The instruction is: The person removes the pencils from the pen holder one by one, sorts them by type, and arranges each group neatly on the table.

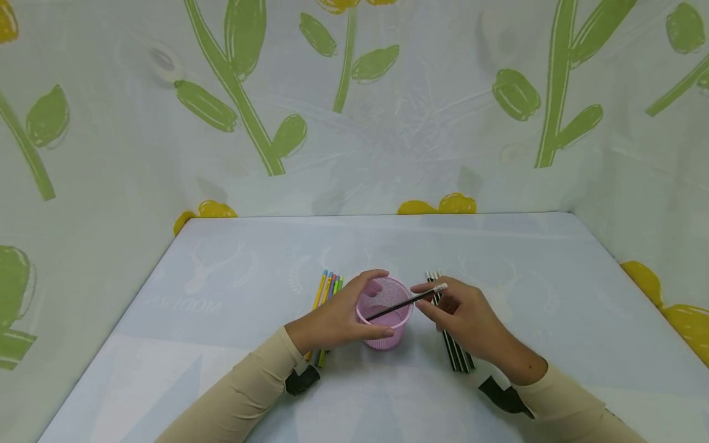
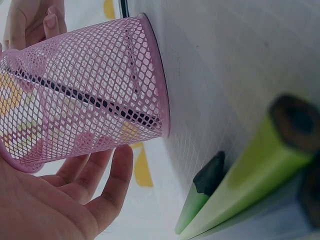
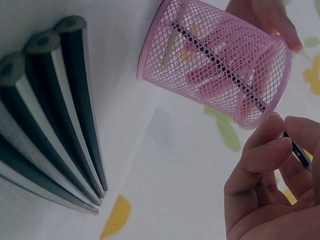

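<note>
A pink mesh pencil cup (image 1: 384, 342) stands on the table in the head view. My left hand (image 1: 340, 317) holds it from the left, thumb at the near side and fingers curled round the far side. Between the thumb and fingers of my right hand (image 1: 471, 317) is a black pencil (image 1: 396, 306) with a white end. This pencil slants down into the cup; through the mesh (image 2: 95, 85) in the left wrist view its lower end lies near the cup's base. No other pencil shows inside the cup.
Several black-and-white striped pencils (image 3: 75, 95) lie side by side under my right hand. Left of the cup, partly beneath my left hand, lie several coloured pencils (image 1: 319, 292). The pale table (image 1: 221, 258) meets a leaf-patterned cloth wall (image 1: 421, 141) at its far edge.
</note>
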Available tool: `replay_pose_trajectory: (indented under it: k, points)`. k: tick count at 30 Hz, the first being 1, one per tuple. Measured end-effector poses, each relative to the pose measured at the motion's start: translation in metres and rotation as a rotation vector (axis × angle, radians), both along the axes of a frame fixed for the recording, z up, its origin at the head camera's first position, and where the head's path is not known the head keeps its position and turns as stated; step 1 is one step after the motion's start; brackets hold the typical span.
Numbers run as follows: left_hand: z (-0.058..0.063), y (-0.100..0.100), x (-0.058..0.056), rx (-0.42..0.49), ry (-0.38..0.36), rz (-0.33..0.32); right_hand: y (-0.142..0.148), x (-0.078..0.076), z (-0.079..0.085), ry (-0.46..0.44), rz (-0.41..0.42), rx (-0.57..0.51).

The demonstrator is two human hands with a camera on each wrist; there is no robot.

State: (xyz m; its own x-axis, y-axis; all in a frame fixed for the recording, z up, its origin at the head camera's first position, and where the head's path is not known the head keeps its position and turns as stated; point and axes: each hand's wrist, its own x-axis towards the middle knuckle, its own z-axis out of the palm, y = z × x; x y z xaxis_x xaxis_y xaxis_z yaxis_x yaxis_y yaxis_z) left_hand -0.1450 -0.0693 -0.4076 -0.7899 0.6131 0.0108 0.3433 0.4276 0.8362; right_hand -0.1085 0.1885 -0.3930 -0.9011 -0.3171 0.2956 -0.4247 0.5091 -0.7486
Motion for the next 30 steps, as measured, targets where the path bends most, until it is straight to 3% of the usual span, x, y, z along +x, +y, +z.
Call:
replay_pose_trajectory:
  k: [22, 30]
  points:
    - [0.0017, -0.0005, -0.0001, 0.003, -0.022, -0.012, -0.0043, 0.0039, -0.0035, 0.023, 0.061, -0.006]
    - [0.0012, -0.0007, -0.0005, 0.015, -0.030, -0.015, -0.0039, 0.0036, -0.0008, 0.113, 0.067, -0.002]
